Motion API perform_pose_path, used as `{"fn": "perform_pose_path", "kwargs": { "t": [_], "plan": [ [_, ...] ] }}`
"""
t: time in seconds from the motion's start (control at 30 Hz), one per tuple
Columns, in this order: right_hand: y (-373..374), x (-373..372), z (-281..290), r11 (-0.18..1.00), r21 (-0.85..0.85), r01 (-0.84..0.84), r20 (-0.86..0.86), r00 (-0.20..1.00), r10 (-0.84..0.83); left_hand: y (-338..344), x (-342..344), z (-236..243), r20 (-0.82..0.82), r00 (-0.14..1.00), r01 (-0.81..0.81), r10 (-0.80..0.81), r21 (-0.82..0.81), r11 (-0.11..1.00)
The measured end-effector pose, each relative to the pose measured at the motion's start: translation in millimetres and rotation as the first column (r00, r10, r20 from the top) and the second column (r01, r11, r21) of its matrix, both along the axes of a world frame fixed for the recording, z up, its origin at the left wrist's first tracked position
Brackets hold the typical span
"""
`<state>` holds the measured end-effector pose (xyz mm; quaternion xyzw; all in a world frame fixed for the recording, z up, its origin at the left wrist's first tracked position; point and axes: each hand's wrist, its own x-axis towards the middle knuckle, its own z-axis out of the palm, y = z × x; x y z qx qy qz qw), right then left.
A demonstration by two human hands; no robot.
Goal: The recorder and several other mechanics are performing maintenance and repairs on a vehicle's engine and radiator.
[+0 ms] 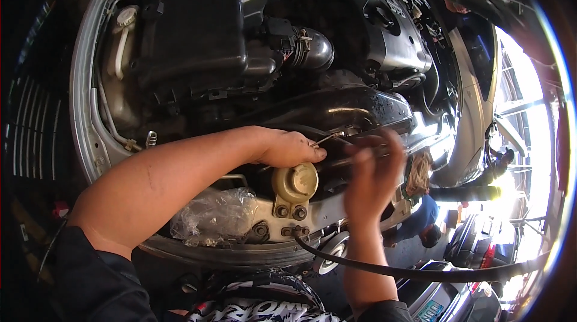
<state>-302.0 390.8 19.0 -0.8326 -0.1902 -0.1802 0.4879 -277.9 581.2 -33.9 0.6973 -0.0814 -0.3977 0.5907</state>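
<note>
My left hand (pixel 287 149) reaches across the front of an open engine bay, its fingers closed on a thin metal rod (pixel 326 139). The rod's far end lies by a small metal fitting below a black plastic cover (pixel 354 106); its kind is unclear. Just right of that spot my right hand (pixel 375 175) is raised, and motion smears its fingers. Whether it holds anything cannot be made out. Directly below my left hand sits a yellowish round cup-shaped part (pixel 299 182) on a bolted bracket.
A crumpled clear plastic bag (pixel 213 217) lies on the front panel. Behind stand a black air filter box (pixel 192 33), an engine cover (pixel 390 27) and a whitish reservoir (pixel 120 57). A black strap (pixel 421 274) runs off right. Another person (pixel 424 220) is beyond, near parked cars.
</note>
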Motion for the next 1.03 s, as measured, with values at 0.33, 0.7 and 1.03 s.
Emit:
{"fn": "perform_pose_path", "kwargs": {
  "t": [0.33,0.7,1.03],
  "plan": [
    [3.8,-9.5,-3.7,0.985,-0.031,-0.171,0.067,0.983,0.173,0.8,-0.4,-2.3,-0.020,1.000,0.017,-0.018,-0.013,1.000],
    [18.9,-30.2,15.2,0.876,-0.366,-0.314,0.143,0.911,0.386,7.2,-3.4,-17.5,0.042,0.999,0.025,-0.024,-0.007,1.000],
    [-3.3,-21.4,12.6,0.875,-0.193,-0.444,-0.024,0.894,0.448,8.1,-1.3,7.7,-0.037,0.998,0.052,-0.055,-0.057,0.997]
  ]
}}
